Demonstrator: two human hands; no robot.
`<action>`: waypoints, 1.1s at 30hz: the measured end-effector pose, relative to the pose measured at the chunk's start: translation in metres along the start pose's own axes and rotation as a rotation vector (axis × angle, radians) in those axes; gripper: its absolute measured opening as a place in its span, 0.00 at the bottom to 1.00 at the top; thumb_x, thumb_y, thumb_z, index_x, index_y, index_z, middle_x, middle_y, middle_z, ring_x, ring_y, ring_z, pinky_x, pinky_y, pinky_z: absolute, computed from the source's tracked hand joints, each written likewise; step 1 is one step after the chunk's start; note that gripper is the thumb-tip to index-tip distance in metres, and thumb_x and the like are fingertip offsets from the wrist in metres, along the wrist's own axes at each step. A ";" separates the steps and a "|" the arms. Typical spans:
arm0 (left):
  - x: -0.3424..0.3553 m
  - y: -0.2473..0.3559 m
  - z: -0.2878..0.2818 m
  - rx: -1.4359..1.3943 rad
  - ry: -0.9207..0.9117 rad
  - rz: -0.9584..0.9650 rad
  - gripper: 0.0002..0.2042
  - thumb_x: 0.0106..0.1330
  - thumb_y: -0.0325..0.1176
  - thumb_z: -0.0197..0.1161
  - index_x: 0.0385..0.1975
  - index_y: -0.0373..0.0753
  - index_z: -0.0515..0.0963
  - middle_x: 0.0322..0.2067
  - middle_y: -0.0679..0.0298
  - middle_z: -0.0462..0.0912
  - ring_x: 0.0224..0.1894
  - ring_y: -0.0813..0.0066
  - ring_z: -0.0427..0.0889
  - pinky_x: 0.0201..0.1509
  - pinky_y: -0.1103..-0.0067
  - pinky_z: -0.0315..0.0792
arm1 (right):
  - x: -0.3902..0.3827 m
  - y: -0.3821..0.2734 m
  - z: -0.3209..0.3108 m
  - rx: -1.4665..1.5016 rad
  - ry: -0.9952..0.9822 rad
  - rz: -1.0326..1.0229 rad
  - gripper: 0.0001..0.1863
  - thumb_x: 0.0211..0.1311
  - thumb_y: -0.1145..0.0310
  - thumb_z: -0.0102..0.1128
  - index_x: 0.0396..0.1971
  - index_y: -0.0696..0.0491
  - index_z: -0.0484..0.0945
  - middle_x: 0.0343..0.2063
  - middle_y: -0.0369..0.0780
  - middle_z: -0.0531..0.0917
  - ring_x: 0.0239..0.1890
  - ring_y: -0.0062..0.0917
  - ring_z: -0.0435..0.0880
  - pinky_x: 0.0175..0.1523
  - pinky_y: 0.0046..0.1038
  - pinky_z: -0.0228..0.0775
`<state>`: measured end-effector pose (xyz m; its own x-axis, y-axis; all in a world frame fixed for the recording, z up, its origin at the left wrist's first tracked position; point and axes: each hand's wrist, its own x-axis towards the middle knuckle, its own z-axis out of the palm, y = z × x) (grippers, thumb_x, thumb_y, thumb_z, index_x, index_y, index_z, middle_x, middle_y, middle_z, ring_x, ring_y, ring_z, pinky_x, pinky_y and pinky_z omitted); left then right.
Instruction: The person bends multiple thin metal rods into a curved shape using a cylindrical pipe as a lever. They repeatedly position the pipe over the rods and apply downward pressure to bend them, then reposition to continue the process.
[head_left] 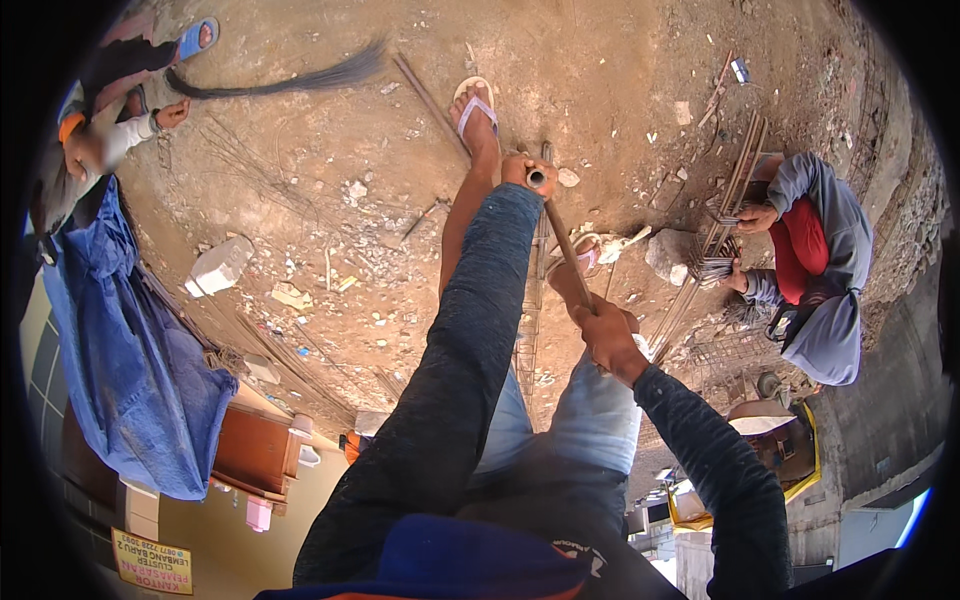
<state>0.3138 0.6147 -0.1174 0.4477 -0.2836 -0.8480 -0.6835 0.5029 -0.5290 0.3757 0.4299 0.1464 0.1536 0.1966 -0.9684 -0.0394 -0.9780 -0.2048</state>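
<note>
My left hand (522, 172) is closed around a metal pipe, whose round hollow end (536, 179) points up at me. My right hand (608, 338), nearer my body, grips a brownish metal rod (567, 240). That rod slants from beside the left fist down to the right one; whether it joins the pipe I cannot tell, as the left fingers cover that spot. Under my hands, a narrow steel rebar frame (530, 330) lies on the ground between my feet. My left foot (478, 115), in a flip-flop, is stretched forward beside a loose steel bar (430, 103).
At right a squatting person (825, 230) in a grey hood handles bent steel stirrups (712, 262) on long bars. Another person (90, 150) sits far left near a bundle of dark wire (290, 82). A pale block (220, 266), a stone (672, 254) and a blue tarp (130, 350) are around.
</note>
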 end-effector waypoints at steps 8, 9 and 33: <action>0.022 -0.037 0.037 -0.015 0.320 0.186 0.17 0.74 0.40 0.50 0.20 0.44 0.64 0.15 0.67 0.66 0.16 0.75 0.65 0.23 0.78 0.66 | 0.007 -0.077 -0.062 -0.033 -0.203 0.480 0.20 0.70 0.57 0.54 0.23 0.57 0.72 0.12 0.36 0.69 0.09 0.22 0.65 0.14 0.31 0.56; 0.025 -0.034 0.034 -0.018 0.329 0.213 0.17 0.74 0.40 0.50 0.20 0.44 0.64 0.15 0.67 0.66 0.17 0.75 0.66 0.24 0.78 0.67 | 0.007 -0.077 -0.054 -0.042 -0.167 0.503 0.20 0.70 0.57 0.54 0.23 0.57 0.72 0.12 0.36 0.69 0.09 0.22 0.65 0.14 0.31 0.55; 0.021 -0.047 0.012 0.037 -0.062 0.212 0.06 0.68 0.31 0.47 0.38 0.41 0.71 0.25 0.65 0.73 0.23 0.74 0.69 0.25 0.74 0.66 | -0.013 0.054 0.127 -0.213 0.168 0.081 0.17 0.66 0.61 0.55 0.33 0.64 0.76 0.32 0.63 0.82 0.38 0.53 0.85 0.47 0.51 0.74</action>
<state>0.3621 0.5944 -0.1097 0.3312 -0.1182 -0.9361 -0.7453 0.5756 -0.3364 0.2458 0.3832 0.1294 0.3204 0.1201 -0.9396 0.1474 -0.9862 -0.0758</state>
